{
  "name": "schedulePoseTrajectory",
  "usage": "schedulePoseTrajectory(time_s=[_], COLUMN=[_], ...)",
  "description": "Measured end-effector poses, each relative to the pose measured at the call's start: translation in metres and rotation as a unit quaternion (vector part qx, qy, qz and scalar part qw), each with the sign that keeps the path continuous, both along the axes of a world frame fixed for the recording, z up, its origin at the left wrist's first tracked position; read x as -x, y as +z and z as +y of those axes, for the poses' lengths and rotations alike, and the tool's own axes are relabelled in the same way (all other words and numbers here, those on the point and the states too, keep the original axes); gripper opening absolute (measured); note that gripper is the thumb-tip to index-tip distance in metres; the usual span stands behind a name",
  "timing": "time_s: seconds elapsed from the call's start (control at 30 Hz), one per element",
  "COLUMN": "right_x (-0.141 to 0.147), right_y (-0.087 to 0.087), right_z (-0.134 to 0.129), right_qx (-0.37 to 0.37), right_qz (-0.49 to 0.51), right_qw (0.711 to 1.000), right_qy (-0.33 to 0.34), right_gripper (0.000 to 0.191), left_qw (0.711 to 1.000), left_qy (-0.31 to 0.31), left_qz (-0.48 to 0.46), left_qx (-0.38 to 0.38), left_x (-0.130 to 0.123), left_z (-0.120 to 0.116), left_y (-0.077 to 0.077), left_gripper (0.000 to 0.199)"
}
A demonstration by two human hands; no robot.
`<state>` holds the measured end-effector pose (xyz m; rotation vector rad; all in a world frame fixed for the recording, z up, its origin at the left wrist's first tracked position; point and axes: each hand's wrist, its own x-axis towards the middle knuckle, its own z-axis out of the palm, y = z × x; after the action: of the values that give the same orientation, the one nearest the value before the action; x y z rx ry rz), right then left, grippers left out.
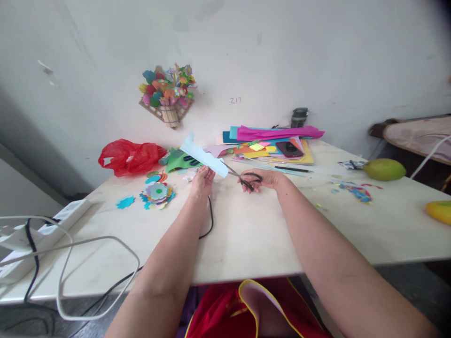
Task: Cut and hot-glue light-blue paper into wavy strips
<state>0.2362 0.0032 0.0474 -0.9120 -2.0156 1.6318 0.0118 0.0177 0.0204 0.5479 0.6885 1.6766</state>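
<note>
A strip of light blue paper point(204, 156) is pinched in my left hand point(203, 181), held up above the table and slanting down to the right. My right hand point(262, 180) has its fingers through the black handles of a pair of scissors point(241, 178). The scissor blades point left and reach the paper's right end; whether they are cutting into it I cannot tell. Left of my left hand lies a stack of flower-shaped paper cutouts point(157, 191), with a single blue cutout point(126, 202) beside it.
Coloured paper sheets point(278, 133) and a phone point(289, 149) lie at the back. A red plastic bag point(128, 157) sits back left, a power strip point(66, 216) with cables at the left edge. A green fruit point(384, 169) and paper scraps point(357, 192) are on the right.
</note>
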Motion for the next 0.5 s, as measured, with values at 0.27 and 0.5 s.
schedulePoseTrajectory(time_s=[0.27,0.5], right_x=[-0.0009,-0.0025], right_y=[0.0041,0.0053], right_z=[-0.0043,-0.005], right_qx=[0.006,0.018], right_qz=[-0.01,-0.021], right_qw=[1.0,1.0], right_qy=[-0.007,-0.006], right_gripper=[0.031,0.032], left_qw=[0.999,0.998], left_qy=[0.034,0.049], left_qz=[0.006,-0.01], left_qx=[0.019,0.028], left_x=[0.0003,0.0008], left_z=[-0.0009,-0.0008], left_y=[0.0033,0.0051], left_gripper=[0.015,0.015])
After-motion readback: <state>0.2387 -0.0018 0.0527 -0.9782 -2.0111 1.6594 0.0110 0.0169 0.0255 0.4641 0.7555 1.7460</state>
